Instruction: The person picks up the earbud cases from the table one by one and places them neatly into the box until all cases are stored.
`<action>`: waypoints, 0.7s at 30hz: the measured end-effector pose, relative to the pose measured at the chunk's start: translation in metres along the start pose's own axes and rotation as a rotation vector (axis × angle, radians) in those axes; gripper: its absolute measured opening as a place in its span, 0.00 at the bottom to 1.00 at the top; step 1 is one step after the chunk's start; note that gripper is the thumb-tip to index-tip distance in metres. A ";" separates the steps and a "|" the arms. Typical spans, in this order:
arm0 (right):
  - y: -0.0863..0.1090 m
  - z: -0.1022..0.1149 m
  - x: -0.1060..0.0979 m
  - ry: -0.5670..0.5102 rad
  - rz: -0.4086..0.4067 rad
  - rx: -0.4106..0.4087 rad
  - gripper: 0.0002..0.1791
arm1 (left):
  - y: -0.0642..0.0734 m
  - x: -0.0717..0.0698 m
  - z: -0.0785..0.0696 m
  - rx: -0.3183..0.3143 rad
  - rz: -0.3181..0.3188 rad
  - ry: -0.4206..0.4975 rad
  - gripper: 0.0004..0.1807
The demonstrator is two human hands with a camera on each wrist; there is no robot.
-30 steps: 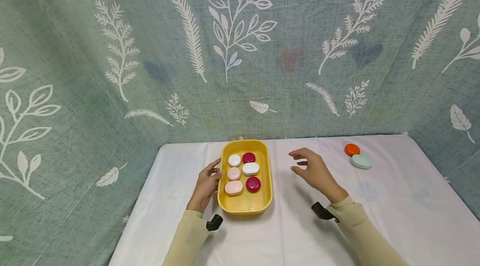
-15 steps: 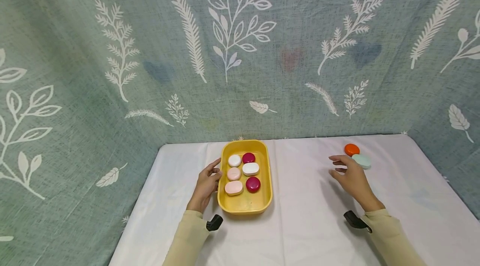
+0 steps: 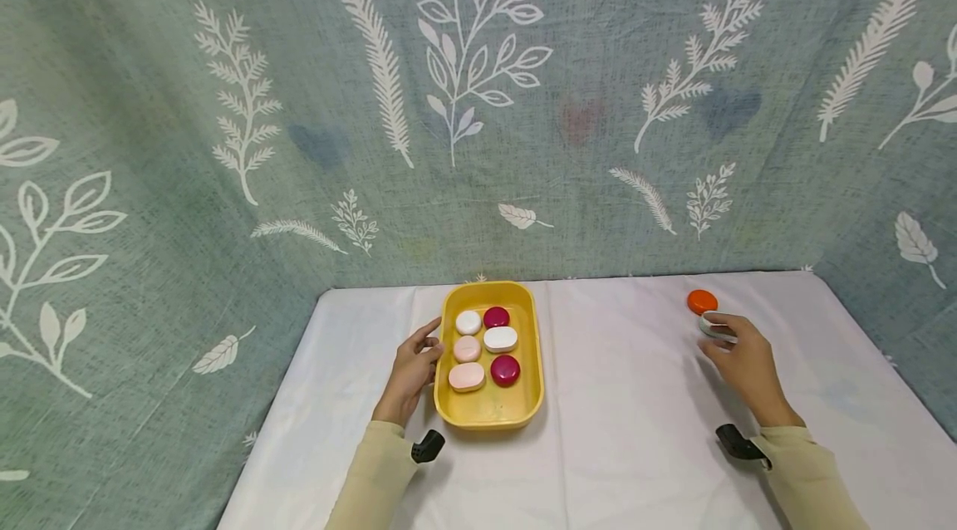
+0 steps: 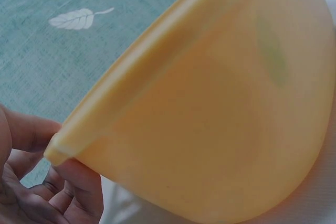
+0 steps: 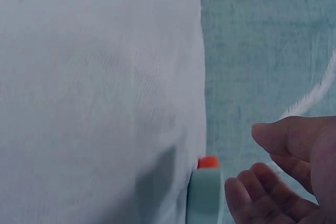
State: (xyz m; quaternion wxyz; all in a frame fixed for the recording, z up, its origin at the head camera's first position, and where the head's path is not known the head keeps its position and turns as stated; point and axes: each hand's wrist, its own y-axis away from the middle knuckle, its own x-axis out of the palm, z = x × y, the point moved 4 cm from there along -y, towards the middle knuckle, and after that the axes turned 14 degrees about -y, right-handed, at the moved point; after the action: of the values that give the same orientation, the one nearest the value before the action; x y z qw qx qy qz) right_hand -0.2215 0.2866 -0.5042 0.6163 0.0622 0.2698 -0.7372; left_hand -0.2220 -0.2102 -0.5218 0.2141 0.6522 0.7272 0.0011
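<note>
My left hand (image 3: 411, 368) grips the left rim of a yellow plastic tray (image 3: 489, 415). In the left wrist view its thumb and fingers pinch a corner of the tray's lip. Inside the tray sit two dark red soap bars, a round white one, an oval white one (image 3: 500, 338) and two pale pink ones. At the right, my right hand (image 3: 751, 364) hovers over a pale mint oval soap bar (image 5: 205, 198), partly covering it in the head view. In the right wrist view, its thumb and fingers are spread apart beside the soap, with nothing between them.
A round orange soap bar (image 3: 702, 301) lies just behind the mint one, near the table's back edge. White cloth (image 3: 620, 397) covers the table. A green leaf-patterned curtain (image 3: 583, 206) hangs behind it.
My right hand has moved right, from beside the tray to over the mint soap bar. The left hand and the tray have stayed in place.
</note>
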 end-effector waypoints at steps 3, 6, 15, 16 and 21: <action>-0.001 -0.005 -0.004 -0.006 -0.016 0.051 0.25 | 0.000 0.000 0.001 0.005 0.000 0.004 0.28; -0.001 -0.011 -0.006 0.015 -0.027 0.096 0.26 | 0.000 0.000 0.001 0.009 -0.002 0.012 0.28; -0.004 -0.024 -0.014 0.081 -0.064 0.169 0.28 | -0.001 0.001 0.000 0.003 0.005 0.015 0.29; -0.004 -0.025 -0.015 0.084 -0.069 0.170 0.28 | -0.001 0.001 0.000 0.002 0.004 0.012 0.28; -0.004 -0.030 -0.018 0.100 -0.082 0.195 0.29 | 0.000 0.000 0.000 0.002 0.003 0.006 0.28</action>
State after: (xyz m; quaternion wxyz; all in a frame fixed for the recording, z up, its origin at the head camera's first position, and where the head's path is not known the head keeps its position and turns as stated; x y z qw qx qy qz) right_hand -0.2286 0.3171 -0.5207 0.5624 0.1476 0.2296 -0.7805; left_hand -0.2218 -0.2101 -0.5218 0.2114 0.6536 0.7267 0.0026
